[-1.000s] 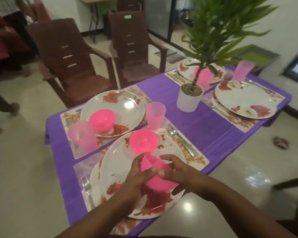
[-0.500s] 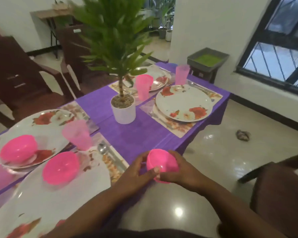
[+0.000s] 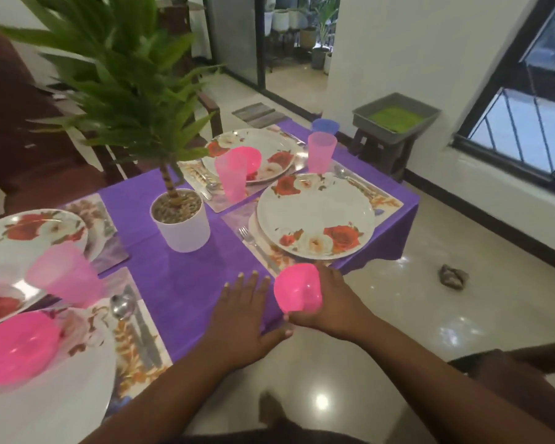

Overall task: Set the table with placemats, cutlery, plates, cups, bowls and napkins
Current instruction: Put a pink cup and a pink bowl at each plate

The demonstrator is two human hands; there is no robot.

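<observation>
The pink bowl (image 3: 298,291) is now gripped by the right hand (image 3: 326,302) alone; the left hand (image 3: 241,315) has let go, fingers spread flat, near the bare plate (image 3: 314,216) that awaits it.

Glossy pink plastic bowl (image 3: 298,291) — matt purple cloth (image 3: 186,277) — shiny metal spoon (image 3: 122,306).

Both forearms (image 3: 186,376) are bare with no sleeves, watch or rings showing, and the fingernails (image 3: 240,275) look pale.
</observation>
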